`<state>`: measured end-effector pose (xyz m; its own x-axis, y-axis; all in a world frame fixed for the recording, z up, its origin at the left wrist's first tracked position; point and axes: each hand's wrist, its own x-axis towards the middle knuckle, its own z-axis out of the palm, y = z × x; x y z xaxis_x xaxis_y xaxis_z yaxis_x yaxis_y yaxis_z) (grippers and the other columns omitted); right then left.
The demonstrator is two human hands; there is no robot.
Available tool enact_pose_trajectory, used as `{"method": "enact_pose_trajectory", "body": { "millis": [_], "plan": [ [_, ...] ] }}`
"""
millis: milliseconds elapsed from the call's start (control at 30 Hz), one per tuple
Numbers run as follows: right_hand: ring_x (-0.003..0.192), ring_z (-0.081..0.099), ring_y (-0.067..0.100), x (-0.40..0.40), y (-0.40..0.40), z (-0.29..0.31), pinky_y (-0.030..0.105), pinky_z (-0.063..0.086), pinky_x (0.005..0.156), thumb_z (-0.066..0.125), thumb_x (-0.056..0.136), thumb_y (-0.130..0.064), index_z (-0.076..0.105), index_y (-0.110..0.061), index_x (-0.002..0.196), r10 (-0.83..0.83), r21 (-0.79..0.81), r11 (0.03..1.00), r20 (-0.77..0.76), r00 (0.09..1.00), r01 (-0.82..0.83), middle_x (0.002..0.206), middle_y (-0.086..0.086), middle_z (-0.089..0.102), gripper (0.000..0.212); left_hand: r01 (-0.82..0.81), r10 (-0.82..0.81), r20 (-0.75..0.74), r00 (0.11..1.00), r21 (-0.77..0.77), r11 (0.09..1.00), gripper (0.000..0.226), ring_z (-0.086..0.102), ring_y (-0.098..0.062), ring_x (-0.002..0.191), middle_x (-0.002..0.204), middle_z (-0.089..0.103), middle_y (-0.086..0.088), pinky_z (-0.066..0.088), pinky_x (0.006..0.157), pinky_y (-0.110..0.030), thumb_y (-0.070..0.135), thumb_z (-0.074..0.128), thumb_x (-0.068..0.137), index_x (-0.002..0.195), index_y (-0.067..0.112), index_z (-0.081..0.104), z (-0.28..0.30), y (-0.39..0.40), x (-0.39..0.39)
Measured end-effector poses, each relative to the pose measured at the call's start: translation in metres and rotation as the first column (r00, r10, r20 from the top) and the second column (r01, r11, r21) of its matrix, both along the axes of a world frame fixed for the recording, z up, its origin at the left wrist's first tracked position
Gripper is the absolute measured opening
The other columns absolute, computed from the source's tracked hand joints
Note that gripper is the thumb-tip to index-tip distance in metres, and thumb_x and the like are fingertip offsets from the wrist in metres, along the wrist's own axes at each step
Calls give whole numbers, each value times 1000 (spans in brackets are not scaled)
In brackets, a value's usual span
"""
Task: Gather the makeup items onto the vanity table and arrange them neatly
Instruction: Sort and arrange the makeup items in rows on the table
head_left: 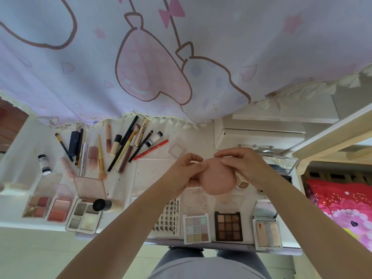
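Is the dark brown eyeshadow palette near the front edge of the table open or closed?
Open. The brown eyeshadow palette shows its grid of brown pans facing up, uncovered.

"XOYO" is printed in dark letters along the edge of the false-lash card (168,218), which lies at about six o'clock of the table (124,184). Lettering is carried by the black-and-white tube (154,138) at about eleven o'clock, but it cannot be read.
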<state>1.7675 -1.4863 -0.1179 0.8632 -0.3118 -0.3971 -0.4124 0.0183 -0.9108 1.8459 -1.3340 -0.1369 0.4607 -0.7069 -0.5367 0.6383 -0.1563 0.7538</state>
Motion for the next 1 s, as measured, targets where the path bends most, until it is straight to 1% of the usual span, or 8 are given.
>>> {"method": "enact_pose_trajectory", "body": {
  "millis": [100,233,300,433,533,667,833,1000],
  "plan": [
    [89,58,9,2,2,-5,24,51,76,58,85,-13,59,-26,97,-40,-61,997,-5,999,40,94,-8,59,18,-102,100,-40,994,-40,994,10,63,-15,70,85,60,-7,56,57,-22,6,48,90,95,11,55,-1,-4,2],
    [71,62,20,3,7,-8,28,57,62,59,83,-6,50,-20,98,-156,63,986,-21,988,157,88,5,59,23,-256,244,-111,964,-114,960,11,67,-15,66,86,60,-12,57,60,-22,-3,51,86,88,8,49,-2,-4,5],
    [61,56,19,6,5,-5,23,51,52,57,85,-6,52,-16,89,-213,120,969,-21,977,214,77,6,57,12,-182,177,-44,983,-151,972,21,67,-10,68,91,57,-7,57,65,-20,-8,57,80,87,9,47,-5,1,7],
    [58,49,16,11,0,0,16,43,39,51,87,-4,57,-12,81,-134,232,961,-76,988,148,75,8,54,11,20,-15,252,968,-15,1000,55,63,-9,85,111,53,7,53,75,-25,-2,73,63,105,23,48,-10,13,11],
    [55,48,15,12,3,-1,16,42,37,49,89,-6,56,-8,77,-124,262,952,-141,982,157,73,9,53,14,67,-66,270,961,7,998,65,66,-1,82,108,58,10,54,68,-19,-10,69,68,119,21,44,-12,17,10],
    [60,59,11,8,3,-3,13,49,47,58,85,-13,58,-11,86,-45,109,992,-121,992,58,84,0,58,2,39,-56,337,940,56,998,63,66,3,80,104,57,12,54,68,-16,-7,71,68,118,21,45,-14,17,8],
    [83,59,-5,1,0,3,10,50,68,75,68,-22,50,-43,93,312,-199,923,-108,944,-328,96,-24,54,41,57,-47,293,955,-25,998,55,65,4,76,104,56,7,50,64,-11,-15,64,70,104,25,49,-15,21,9],
    [84,59,5,-1,6,-2,12,46,68,71,71,-21,53,-35,93,277,-299,911,-65,959,-284,92,-18,55,32,85,-84,284,955,8,996,53,64,-1,83,104,57,8,52,69,-14,-7,68,71,110,23,47,-19,21,7]
  ]
}}
